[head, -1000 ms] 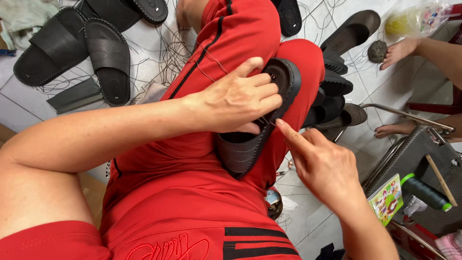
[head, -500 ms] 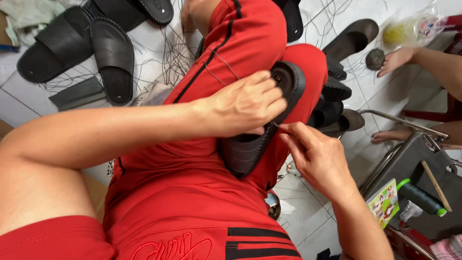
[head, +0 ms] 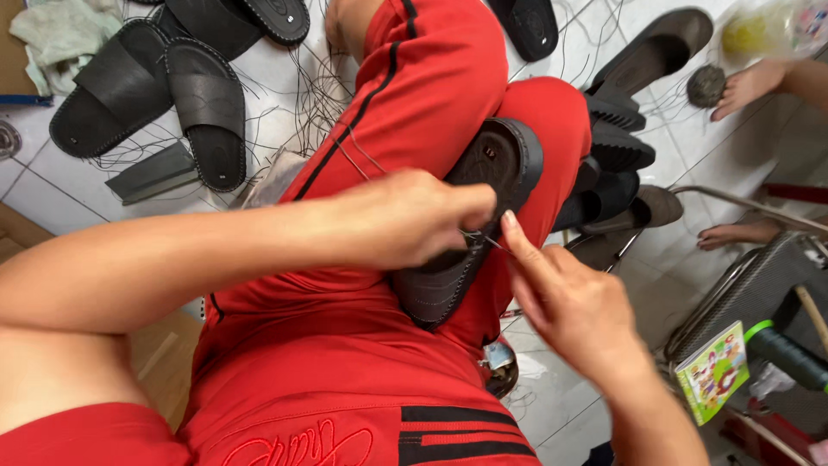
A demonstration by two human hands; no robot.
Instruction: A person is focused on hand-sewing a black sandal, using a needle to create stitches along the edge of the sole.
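A black slipper (head: 503, 158) lies sole-up on my lap, wedged between my red trouser legs (head: 414, 95). My left hand (head: 412, 218) reaches across from the left and clamps down on the slipper's middle. My right hand (head: 571, 304) comes up from the lower right, with its forefinger and thumb pinching a thin needle (head: 483, 239) at the edge of the sole. The needle tip sits right against my left fingertips. A fine thread (head: 362, 160) trails back over my thigh.
Black slippers (head: 207, 121) and tangled threads (head: 315, 91) lie on the white tiled floor at the upper left. More soles (head: 623, 142) are stacked to the right. Another person's hand (head: 746, 85) and foot (head: 733, 233) are at the far right, by a metal frame (head: 733, 203) and a colourful packet (head: 714, 371).
My left hand has slid down the slipper toward the sole's edge. My right hand has risen to meet it, its fingers closing on the needle.
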